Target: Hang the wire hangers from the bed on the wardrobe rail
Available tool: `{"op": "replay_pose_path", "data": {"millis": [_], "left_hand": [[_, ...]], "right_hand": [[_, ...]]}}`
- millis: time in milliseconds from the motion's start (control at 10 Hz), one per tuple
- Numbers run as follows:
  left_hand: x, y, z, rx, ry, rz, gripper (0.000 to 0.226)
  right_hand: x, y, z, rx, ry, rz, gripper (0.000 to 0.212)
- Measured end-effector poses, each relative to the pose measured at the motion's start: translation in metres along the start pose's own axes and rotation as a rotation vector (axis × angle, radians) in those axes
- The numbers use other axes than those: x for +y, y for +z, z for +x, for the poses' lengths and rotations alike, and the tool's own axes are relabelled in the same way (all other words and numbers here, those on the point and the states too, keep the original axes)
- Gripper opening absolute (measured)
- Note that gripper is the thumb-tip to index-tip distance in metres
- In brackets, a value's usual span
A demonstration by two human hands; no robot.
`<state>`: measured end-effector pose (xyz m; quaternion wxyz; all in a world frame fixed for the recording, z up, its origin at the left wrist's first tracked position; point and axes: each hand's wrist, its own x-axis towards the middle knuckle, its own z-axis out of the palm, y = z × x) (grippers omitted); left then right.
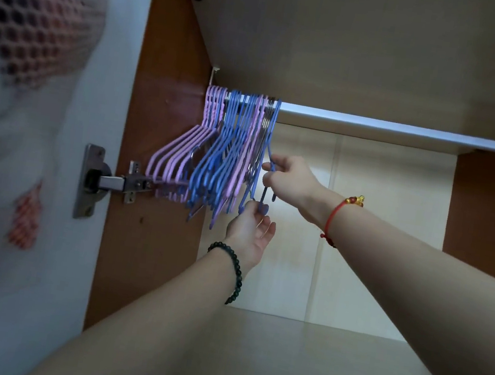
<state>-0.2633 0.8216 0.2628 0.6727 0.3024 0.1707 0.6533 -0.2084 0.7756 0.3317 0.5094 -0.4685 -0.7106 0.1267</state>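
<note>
Pinching the rightmost blue coated wire hanger [271, 139] with the right hand [292, 181], fingers [270, 167] curled tight round its sloping shoulder wire just below the neck. Steadying the same hanger from beneath with the left hand [249, 229], palm turned up, thumb and fingertips closed on its lower corner, the other fingers loosely spread. Hooked over the silver metal wardrobe rail [408, 131], at the right end of a tightly packed row near the rail's left end. Crowded on its left by more blue wire hangers [229, 152] with a few pink ones mixed in, then by a bunch of pink coated wire hangers [177, 151] hard against the brown wooden side panel [168, 63]. Worn on the right wrist, a red string bracelet with gold beads [337, 213]; on the left wrist, a black beaded bracelet [235, 269]. Fixed across the edge of the side panel, a grey metal door hinge [102, 181], just left of the pink bunch's lower ends. Below both forearms, a pale cream wardrobe shelf [309, 363]. Blurred at far left, a white and red mesh thing [23, 25], too close to the camera to make out.
</note>
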Motion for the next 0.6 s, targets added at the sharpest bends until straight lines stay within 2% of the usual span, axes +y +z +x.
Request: {"op": "replay_pose_path", "data": {"millis": [200, 400, 500, 600], "left_hand": [[0.015, -0.008, -0.009, -0.012, -0.005, -0.076, 0.023], [0.011, -0.009, -0.019, -0.019, -0.007, 0.001, 0.024], [0.008, -0.012, -0.026, -0.050, -0.022, 0.021, 0.025], [0.010, -0.012, -0.030, -0.060, -0.033, 0.058, 0.027]], "right_hand": [[-0.006, 0.015, 0.004, -0.029, -0.030, 0.063, 0.034], [-0.006, 0.005, -0.004, -0.102, 0.005, 0.035, 0.038], [-0.003, -0.003, -0.015, -0.105, 0.054, 0.164, 0.039], [0.000, -0.018, -0.037, -0.011, 0.032, 0.262, 0.038]]}}
